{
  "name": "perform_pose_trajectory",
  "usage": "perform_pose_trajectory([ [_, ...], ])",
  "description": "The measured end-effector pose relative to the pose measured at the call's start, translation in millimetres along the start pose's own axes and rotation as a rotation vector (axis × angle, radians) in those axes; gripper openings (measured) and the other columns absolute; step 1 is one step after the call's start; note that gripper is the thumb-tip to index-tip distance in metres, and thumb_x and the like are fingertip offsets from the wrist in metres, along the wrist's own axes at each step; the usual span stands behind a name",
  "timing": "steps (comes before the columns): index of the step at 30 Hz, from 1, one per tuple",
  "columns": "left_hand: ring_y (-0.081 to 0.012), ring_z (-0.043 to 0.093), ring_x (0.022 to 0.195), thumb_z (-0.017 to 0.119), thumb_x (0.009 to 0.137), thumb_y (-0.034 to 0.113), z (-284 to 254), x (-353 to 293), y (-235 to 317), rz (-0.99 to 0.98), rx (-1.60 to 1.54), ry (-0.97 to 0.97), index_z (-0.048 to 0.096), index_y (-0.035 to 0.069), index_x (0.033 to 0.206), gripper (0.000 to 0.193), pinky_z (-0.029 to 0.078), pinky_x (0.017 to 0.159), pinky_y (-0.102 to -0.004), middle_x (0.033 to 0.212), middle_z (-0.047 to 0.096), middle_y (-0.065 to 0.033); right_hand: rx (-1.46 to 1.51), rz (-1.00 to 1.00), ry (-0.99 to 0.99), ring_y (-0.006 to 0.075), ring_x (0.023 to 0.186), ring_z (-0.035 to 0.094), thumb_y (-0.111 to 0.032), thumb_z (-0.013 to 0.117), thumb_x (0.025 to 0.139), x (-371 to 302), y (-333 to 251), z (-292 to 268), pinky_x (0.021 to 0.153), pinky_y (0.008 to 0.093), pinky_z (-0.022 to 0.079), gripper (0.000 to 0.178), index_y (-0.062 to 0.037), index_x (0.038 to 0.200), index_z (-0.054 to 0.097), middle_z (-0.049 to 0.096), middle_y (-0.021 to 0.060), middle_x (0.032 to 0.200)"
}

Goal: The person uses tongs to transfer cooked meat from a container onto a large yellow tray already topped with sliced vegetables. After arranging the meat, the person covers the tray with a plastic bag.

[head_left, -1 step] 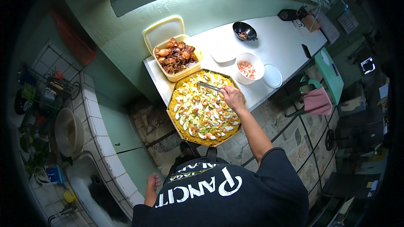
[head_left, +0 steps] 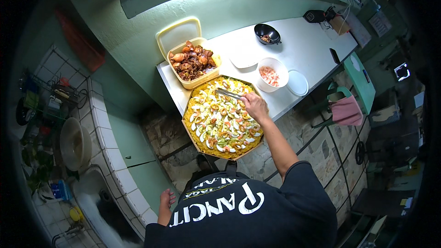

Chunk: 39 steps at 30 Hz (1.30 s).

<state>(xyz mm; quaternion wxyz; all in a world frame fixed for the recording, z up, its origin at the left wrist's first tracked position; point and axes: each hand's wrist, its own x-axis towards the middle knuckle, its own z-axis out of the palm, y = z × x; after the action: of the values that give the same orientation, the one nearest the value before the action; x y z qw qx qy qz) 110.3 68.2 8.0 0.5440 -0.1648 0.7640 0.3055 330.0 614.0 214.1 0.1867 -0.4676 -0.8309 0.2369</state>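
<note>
My right hand (head_left: pixel 256 106) is closed on metal tongs (head_left: pixel 228 93), whose tips touch the top of a large noodle dish (head_left: pixel 216 124). Egg slices, rings of squid, pink pieces and pale green shreds are scattered over the yellow noodles. They fill an octagonal tray (head_left: pixel 187 130) that juts past the near edge of the white table (head_left: pixel 299 32). My left hand (head_left: pixel 168 198) hangs low at my side with loosely bent fingers, holding nothing.
Behind the tray stands a yellow tub (head_left: pixel 186 81) of brown cooked squid, its lid raised. To the right are a white tub (head_left: pixel 279 85) of pink pieces, a round lid (head_left: pixel 297 83) and a black bowl (head_left: pixel 267 33). A sink (head_left: pixel 94 186) lies at left.
</note>
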Motion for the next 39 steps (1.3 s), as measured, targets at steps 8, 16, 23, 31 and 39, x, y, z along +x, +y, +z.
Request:
perform_pose_trajectory([
  [8, -0.0236, 0.058, 0.085, 0.044, 0.094, 0.036, 5.1, -8.9, -10.1, -0.056, 0.021, 0.028, 0.047, 0.017, 0.127, 0.038, 0.046, 0.070, -0.0429, 0.107, 0.056, -0.0059, -0.211, -0.154, 0.117, 0.0316, 0.087, 0.065, -0.033, 0.051, 0.090, 105.5, -53.7, -32.3, 0.077, 0.0418, 0.050, 0.030, -0.0104, 0.097, 0.069, 0.068, 0.0130, 0.093],
  [16, -0.0252, 0.058, 0.087, 0.045, 0.094, 0.036, -2.9, 1.5, -24.3, -0.040, 0.018, -0.021, 0.044, 0.015, 0.129, 0.040, 0.046, 0.072, -0.0448, 0.109, 0.056, -0.0070, -0.560, -0.295, -0.041, 0.0269, 0.091, 0.065, -0.025, 0.046, 0.088, 211.6, -93.8, 36.4, 0.078, 0.0420, 0.051, 0.030, -0.0090, 0.100, 0.069, 0.068, 0.0130, 0.097],
  [23, -0.0266, 0.058, 0.089, 0.046, 0.094, 0.037, -17.0, 13.6, -32.0, -0.032, -0.006, -0.027, 0.042, 0.014, 0.130, 0.043, 0.046, 0.073, -0.0464, 0.111, 0.056, -0.0080, -0.673, -0.215, -0.226, 0.0303, 0.089, 0.066, -0.020, 0.057, 0.079, 203.1, -147.1, -13.8, 0.077, 0.0437, 0.052, 0.024, -0.0063, 0.094, 0.070, 0.068, 0.0159, 0.093],
  [31, -0.0281, 0.057, 0.091, 0.048, 0.094, 0.037, -27.3, 28.4, -6.5, 0.104, 0.031, -0.044, 0.039, 0.012, 0.131, 0.046, 0.046, 0.075, -0.0483, 0.113, 0.056, -0.0091, -0.610, -0.096, -0.200, 0.0340, 0.090, 0.065, -0.029, 0.057, 0.085, 198.0, -111.7, 25.0, 0.080, 0.0460, 0.050, 0.027, -0.0074, 0.095, 0.070, 0.069, 0.0157, 0.090],
  [39, -0.0270, 0.058, 0.090, 0.049, 0.094, 0.038, -21.9, 14.2, 11.5, -0.025, -0.046, -0.023, 0.039, 0.014, 0.134, 0.047, 0.045, 0.075, -0.0470, 0.113, 0.056, -0.0089, -0.559, 0.032, -0.259, 0.0344, 0.098, 0.063, -0.033, 0.058, 0.086, 194.7, -100.9, 21.6, 0.085, 0.0457, 0.049, 0.029, -0.0102, 0.100, 0.069, 0.066, 0.0173, 0.103],
])
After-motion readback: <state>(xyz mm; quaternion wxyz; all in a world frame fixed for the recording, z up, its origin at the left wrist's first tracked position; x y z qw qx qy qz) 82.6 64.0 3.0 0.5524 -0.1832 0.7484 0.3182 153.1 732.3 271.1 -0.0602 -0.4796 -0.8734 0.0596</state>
